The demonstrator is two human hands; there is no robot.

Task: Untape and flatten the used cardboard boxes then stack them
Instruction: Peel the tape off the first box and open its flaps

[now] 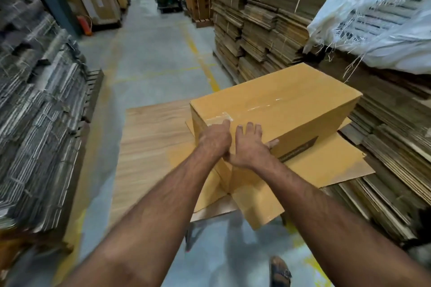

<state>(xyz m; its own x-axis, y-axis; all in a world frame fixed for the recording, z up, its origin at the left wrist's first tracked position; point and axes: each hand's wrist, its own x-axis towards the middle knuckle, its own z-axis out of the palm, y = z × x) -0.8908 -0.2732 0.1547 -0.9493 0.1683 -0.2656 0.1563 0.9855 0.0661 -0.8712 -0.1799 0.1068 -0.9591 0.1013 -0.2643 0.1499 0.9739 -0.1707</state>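
The left hand (215,140) pinches the tape (220,120) at the box (291,98) near corner. The right hand (248,147) lies flat and open on the box top, just beside it.

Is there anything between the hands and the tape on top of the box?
Nothing visible. The left hand already reaches the peeling end of the clear tape at the near edge of the box. The right hand rests flat on the box top beside it.
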